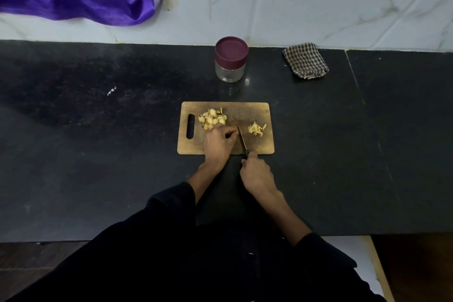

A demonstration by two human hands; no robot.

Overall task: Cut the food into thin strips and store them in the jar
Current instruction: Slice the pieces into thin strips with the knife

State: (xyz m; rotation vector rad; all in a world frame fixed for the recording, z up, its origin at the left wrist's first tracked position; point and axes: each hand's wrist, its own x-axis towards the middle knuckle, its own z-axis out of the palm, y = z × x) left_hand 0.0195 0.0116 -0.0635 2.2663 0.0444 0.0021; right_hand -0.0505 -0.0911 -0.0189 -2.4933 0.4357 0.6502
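Black counter (98, 154), marble wall (343, 2); right hand (257, 174) grips knife (242, 141), left hand (218, 142) pinches food

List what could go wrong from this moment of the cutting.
1. The left hand pinches a small piece right against the knife blade, so a slip could nick a fingertip.
2. The cut strips lie near the cutting board right edge and could get pushed off.
3. The jar has its lid on, so storing will need a free hand.

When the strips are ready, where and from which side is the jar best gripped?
Grip the jar round its clear glass body below the maroon lid, coming from the front. It stands upright with its lid on, behind the cutting board, so its near side looks unobstructed.
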